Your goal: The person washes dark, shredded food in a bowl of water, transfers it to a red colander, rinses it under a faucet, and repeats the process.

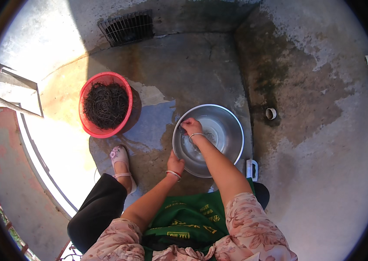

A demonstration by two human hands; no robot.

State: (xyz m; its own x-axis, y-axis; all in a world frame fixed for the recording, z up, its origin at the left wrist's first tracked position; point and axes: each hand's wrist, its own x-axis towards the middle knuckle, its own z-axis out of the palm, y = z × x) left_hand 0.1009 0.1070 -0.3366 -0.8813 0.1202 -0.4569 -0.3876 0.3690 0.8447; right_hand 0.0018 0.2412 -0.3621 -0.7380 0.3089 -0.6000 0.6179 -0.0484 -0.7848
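Note:
A round stainless steel basin (230,143) stands on the wet concrete floor in front of me, with a little water or shine at its bottom. My left hand (175,163) grips the near left part of its rim. Inside the basin, my right hand (193,126) presses a small dark clump (182,130) to the left inner wall; fingers partly cover it, so I cannot tell whether it is a scouring pad or a bunch of strands. Left of the basin, a red plastic basket (129,112) holds a heap of dark, thin strands (105,105).
A white-backed scrubbing brush (251,169) is right of the basin, near my knee. Stub pipe (271,113) projects from the right wall. A metal grate (126,27) covers an opening at the back. My left foot in a pink shoe (120,158) is below the basket.

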